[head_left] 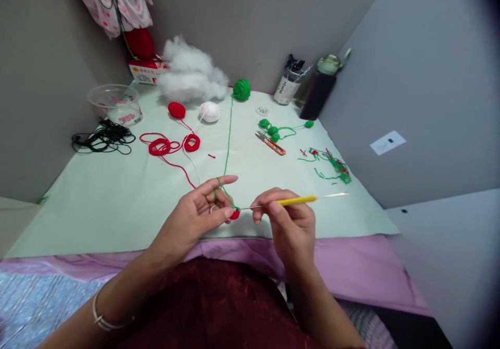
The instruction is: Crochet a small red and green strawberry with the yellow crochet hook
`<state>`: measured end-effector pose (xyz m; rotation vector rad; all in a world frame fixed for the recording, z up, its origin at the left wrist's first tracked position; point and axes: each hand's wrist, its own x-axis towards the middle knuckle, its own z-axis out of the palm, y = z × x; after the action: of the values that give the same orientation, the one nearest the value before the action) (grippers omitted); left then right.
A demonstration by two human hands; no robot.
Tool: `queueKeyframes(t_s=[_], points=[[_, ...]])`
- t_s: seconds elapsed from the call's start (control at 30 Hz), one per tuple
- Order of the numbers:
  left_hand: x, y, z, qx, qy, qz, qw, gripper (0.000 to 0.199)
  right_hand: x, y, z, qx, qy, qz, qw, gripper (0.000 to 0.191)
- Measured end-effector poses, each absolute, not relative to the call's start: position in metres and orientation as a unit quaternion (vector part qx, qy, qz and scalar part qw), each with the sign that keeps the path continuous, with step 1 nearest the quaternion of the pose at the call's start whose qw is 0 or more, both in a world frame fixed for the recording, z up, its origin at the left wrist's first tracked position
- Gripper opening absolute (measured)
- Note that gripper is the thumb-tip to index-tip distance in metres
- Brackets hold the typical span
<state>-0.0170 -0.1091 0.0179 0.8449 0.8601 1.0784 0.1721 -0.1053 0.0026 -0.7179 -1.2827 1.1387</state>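
Yellow-handled crochet hook, gripped by right hand; points left to red-green crochet piece pinched by left hand.

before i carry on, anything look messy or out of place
Nothing looks spilled or damaged. The black cord lies tangled at the left, unlike the wound green ball, and red and green snippets are scattered loose at the right.

A dotted bag runs out of frame at top, forearms at bottom; the left hand partly covers the red piece, and print on the card is too small to read.
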Motion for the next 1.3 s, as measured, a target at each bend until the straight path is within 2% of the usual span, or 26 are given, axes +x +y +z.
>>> queueKeyframes(t_s=[0.07,0.2,0.3,0.4,0.47,0.53,0.63,0.73,0.83,1.1,1.3], points=[[-0.014,-0.110,0.018,0.392,0.386,0.485,0.679,0.050,0.169,-0.102,0.000,-0.299,-0.531,0.520,0.599,0.013],[-0.007,-0.112,0.016,0.387,0.388,0.495,0.674,0.042,0.159,-0.100,-0.001,-0.306,-0.584,0.423,0.622,0.011],[-0.002,-0.114,0.012,0.370,0.405,0.520,0.655,0.045,0.154,-0.103,-0.002,-0.330,-0.600,0.369,0.628,0.015],[0.005,-0.117,0.010,0.318,0.402,0.552,0.658,0.051,0.151,-0.109,-0.010,-0.354,-0.667,0.245,0.609,0.024],[0.008,-0.118,0.009,0.261,0.380,0.559,0.690,0.050,0.150,-0.111,-0.017,-0.350,-0.711,0.130,0.596,0.037],[0.007,-0.117,0.009,0.213,0.348,0.536,0.739,0.045,0.151,-0.112,-0.021,-0.340,-0.730,0.068,0.588,0.042],[-0.001,-0.112,0.009,0.191,0.325,0.497,0.781,0.037,0.155,-0.107,-0.015,-0.351,-0.705,0.151,0.597,0.030],[-0.006,-0.110,0.009,0.208,0.343,0.504,0.765,0.032,0.159,-0.102,-0.004,-0.344,-0.607,0.316,0.643,0.016],[-0.003,-0.113,0.010,0.259,0.356,0.508,0.741,0.034,0.157,-0.099,-0.001,-0.327,-0.570,0.408,0.634,0.013],[-0.003,-0.119,0.011,0.350,0.362,0.493,0.709,0.043,0.159,-0.096,-0.009,-0.320,-0.533,0.482,0.618,0.011],[0.000,-0.113,0.010,0.374,0.391,0.493,0.681,0.055,0.153,-0.102,-0.009,-0.340,-0.582,0.408,0.616,0.009]])
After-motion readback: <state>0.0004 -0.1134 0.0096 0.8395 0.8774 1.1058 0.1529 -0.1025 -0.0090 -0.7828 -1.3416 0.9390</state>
